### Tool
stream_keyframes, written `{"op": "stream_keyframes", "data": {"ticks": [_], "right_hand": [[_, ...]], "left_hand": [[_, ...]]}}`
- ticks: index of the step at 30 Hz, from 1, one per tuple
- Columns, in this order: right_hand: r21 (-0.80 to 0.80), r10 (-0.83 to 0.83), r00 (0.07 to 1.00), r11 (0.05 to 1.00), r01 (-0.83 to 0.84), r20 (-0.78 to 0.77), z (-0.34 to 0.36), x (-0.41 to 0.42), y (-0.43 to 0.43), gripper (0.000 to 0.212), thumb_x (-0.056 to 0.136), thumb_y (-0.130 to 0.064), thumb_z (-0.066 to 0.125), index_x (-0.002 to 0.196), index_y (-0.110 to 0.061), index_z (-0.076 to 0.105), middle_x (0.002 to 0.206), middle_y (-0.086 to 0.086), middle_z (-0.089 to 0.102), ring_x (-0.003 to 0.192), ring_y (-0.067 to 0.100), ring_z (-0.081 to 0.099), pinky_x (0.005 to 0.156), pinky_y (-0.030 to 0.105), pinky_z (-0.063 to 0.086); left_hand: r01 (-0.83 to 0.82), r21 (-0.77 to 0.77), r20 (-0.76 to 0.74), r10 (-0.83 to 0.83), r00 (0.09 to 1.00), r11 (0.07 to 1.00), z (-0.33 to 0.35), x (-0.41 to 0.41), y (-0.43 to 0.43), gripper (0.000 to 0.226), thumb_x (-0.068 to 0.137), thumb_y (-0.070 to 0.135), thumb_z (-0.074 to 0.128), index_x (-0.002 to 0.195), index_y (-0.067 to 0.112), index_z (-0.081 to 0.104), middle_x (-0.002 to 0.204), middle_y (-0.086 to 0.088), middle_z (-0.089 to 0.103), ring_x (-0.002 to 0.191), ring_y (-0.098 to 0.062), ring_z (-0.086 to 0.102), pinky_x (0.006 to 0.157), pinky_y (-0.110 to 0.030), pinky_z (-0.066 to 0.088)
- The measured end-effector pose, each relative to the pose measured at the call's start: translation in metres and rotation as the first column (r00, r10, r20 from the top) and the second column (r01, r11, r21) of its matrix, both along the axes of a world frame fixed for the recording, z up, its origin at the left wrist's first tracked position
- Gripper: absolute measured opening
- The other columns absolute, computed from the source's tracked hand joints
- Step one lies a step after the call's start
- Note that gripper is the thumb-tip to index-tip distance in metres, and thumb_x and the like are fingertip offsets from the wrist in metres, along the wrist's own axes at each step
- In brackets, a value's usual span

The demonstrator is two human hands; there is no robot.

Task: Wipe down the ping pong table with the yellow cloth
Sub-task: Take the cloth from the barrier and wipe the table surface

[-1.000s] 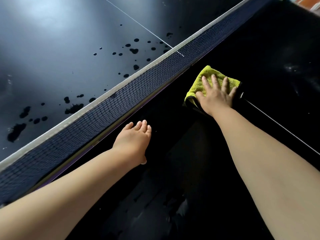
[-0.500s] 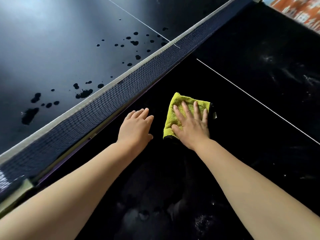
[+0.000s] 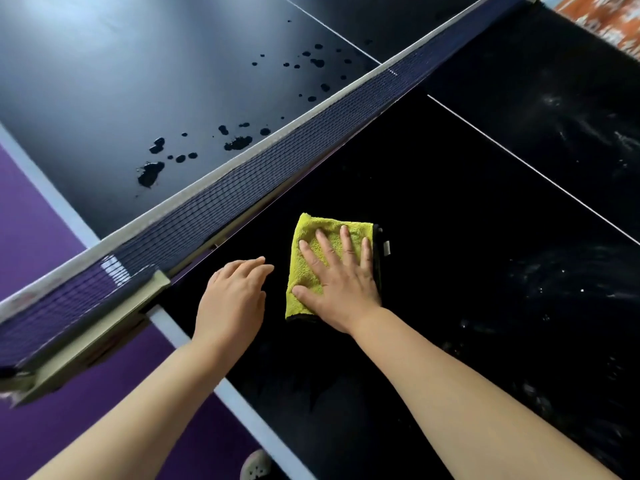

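I have the right hand (image 3: 341,289) spread wide and flat, palm down, on the yellow cloth (image 3: 311,237). Its fingers are straight and fanned, pressing rather than gripping. The cloth lies folded under that hand on the near half of the dark tabletop (image 3: 450,209), with its far edge poking out past the fingertips and a dark hem with a small tag showing on the little-finger side.

Just beside the thumb of the right hand, not touching the cloth, the left hand (image 3: 232,299) lies palm down with its fingers close together and loosely extended, holding nothing.

Beyond both hands' fingertips the net (image 3: 242,174) runs slantwise across my view. Its post (image 3: 104,327) is clamped to the tabletop's side, out past the left hand. Across the net from the hands, dark wet blots (image 3: 150,173) dot the far half. Out to the right of the right hand a white centre line (image 3: 519,161) crosses the surface, and beyond it I see pale streaks and specks (image 3: 571,140).

Under the left forearm a white edge stripe (image 3: 249,410) borders the tabletop, with purple floor (image 3: 34,237) outside it and the tip of a shoe (image 3: 256,465) below.
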State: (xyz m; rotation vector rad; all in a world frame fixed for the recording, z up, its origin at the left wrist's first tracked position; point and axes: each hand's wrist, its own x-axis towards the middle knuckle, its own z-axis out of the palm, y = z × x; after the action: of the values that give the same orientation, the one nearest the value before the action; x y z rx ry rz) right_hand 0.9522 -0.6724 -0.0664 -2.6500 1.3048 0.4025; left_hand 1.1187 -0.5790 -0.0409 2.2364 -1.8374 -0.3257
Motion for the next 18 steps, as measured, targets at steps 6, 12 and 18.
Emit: {"op": "stream_keyframes", "data": {"ticks": [6, 12, 18], "right_hand": [[0.03, 0.105, 0.994, 0.994, -0.106, 0.029, 0.002, 0.025, 0.071, 0.082, 0.083, -0.081, 0.007, 0.151, -0.04, -0.014, 0.161, -0.002, -0.02, 0.142, 0.033, -0.032, 0.112, 0.062, -0.018], [0.041, 0.167, 0.984, 0.985, -0.169, 0.057, 0.002, 0.025, 0.133, 0.088, 0.083, -0.084, 0.011, 0.153, -0.036, -0.013, 0.162, -0.002, -0.018, 0.142, 0.034, -0.033, 0.112, 0.064, -0.014], [0.077, 0.204, 0.977, 0.975, -0.209, 0.067, 0.0, -0.003, 0.165, 0.086, 0.087, -0.074, 0.012, 0.154, -0.027, -0.013, 0.161, -0.001, -0.022, 0.142, 0.032, -0.032, 0.113, 0.063, -0.012]], "left_hand": [[0.161, 0.037, 0.008, -0.161, 0.987, 0.986, 0.006, 0.016, 0.057, 0.06, 0.062, 0.017, 0.086, 0.117, 0.009, 0.064, 0.122, -0.006, 0.063, 0.111, -0.028, 0.059, 0.093, -0.04, 0.048], [0.3, 0.174, 0.184, -0.33, 0.926, 0.938, 0.005, 0.021, 0.098, 0.102, 0.051, 0.044, 0.086, 0.136, 0.005, 0.047, 0.144, -0.013, 0.041, 0.135, -0.027, 0.037, 0.114, -0.037, 0.017], [0.368, 0.321, 0.202, -0.443, 0.873, 0.873, 0.009, 0.003, 0.105, 0.111, 0.052, 0.062, 0.077, 0.137, 0.006, 0.032, 0.144, -0.016, 0.039, 0.134, -0.028, 0.034, 0.115, -0.04, 0.02]]}}
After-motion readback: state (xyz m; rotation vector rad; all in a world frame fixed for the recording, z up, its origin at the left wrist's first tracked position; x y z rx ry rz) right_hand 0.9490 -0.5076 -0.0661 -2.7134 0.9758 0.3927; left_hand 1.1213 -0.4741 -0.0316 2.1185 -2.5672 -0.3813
